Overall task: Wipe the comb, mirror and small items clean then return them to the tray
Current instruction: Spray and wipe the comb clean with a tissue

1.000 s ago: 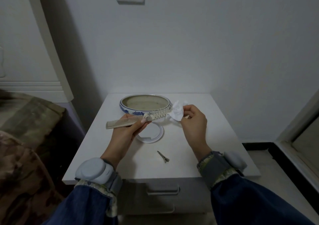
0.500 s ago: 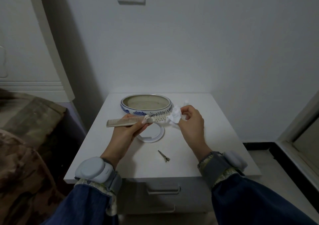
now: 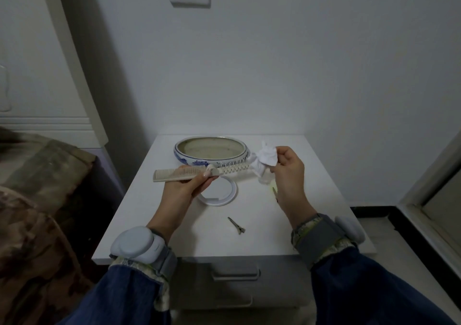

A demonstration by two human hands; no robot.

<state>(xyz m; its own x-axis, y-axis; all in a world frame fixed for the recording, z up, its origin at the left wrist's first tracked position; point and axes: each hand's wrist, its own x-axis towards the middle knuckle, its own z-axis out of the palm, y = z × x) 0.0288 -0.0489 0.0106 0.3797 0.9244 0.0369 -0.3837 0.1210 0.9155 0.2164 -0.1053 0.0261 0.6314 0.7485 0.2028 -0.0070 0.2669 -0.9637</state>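
Comb-wiping step: left hand grips the comb near its middle, level above the nightstand, while right hand pinches a crumpled tissue just off the comb's right end, contact unclear. Next move likely calls for closing the tissue back round the comb for another pass, or laying the comb in the tray at the far side. Mirror and hair clip lie on the near surface, probably unwiped.
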